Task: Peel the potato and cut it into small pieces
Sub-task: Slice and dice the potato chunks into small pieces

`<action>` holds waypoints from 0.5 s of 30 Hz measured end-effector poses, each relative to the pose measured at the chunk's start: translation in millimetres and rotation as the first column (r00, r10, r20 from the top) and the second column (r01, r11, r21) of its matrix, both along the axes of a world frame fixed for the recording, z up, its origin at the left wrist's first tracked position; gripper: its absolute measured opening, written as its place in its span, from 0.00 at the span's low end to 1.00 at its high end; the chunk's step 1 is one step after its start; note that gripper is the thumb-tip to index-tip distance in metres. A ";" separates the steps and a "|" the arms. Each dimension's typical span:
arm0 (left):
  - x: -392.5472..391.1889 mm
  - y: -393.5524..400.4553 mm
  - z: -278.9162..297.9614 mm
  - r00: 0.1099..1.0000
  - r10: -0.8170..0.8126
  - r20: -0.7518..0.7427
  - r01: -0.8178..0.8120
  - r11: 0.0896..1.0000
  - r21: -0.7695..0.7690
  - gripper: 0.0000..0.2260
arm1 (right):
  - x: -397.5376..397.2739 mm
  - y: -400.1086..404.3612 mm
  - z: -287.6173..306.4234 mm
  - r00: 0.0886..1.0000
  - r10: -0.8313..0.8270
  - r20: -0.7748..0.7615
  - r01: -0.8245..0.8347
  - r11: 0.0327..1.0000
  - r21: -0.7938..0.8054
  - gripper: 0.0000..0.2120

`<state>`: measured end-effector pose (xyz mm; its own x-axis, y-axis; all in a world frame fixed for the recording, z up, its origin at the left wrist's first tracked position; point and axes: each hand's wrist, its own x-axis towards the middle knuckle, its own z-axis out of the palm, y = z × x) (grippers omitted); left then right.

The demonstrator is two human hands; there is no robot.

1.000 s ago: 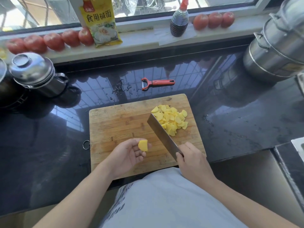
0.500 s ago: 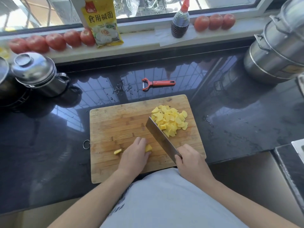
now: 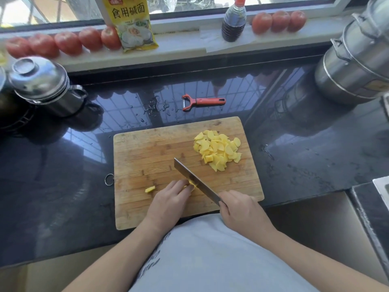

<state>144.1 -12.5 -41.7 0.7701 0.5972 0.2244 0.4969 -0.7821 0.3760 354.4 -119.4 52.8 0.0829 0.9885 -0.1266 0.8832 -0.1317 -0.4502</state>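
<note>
Two hands work at the near edge of the cutting board (image 3: pixel 147 157) — the left hand (image 3: pixel 168 201) pins the last potato chunk (image 3: pixel 190 185) under curled fingertips. Right hand (image 3: pixel 242 209) clenches the knife (image 3: pixel 195 182), its blade touching the chunk's right side. One stray piece (image 3: pixel 149 189) lies just left of the fingers — the cut slices (image 3: pixel 219 151) sit heaped well beyond.

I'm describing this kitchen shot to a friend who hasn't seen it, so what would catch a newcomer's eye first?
First, the pile of pale yellow potato slices at the far right of the wooden cutting board. Next, near the board's front edge, the right hand grips a steel cleaver against a last potato piece held by the left hand. Behind the board, an orange-handled peeler lies on the glossy black counter.
</note>
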 end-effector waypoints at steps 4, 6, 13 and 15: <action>5.4 -2.9 3.8 0.998 0.050 0.048 -0.049 0.998 -0.025 0.08 | 0.7 -1.5 -3.2 0.999 0.039 0.031 -0.038 0.999 -0.021 0.05; 9.0 -4.5 5.0 0.995 0.081 0.062 -0.078 0.996 -0.047 0.06 | 3.1 -2.6 -4.6 0.998 0.040 0.057 -0.038 0.999 -0.034 0.07; 13.6 -10.1 7.0 0.983 0.155 0.103 -0.141 0.981 -0.133 0.01 | 9.9 -11.8 -16.1 0.992 0.088 0.093 -0.080 0.993 -0.085 0.14; 13.7 -9.9 8.3 0.981 0.161 0.109 -0.146 0.980 -0.133 0.02 | 2.9 2.1 -26.2 0.996 0.063 0.061 -0.059 0.996 -0.060 0.15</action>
<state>157.8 -22.4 -33.5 0.6392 0.7352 0.2258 0.5538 -0.6437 0.5282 357.3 -117.3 26.6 0.0323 0.9831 -0.1804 0.9168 -0.1010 -0.3864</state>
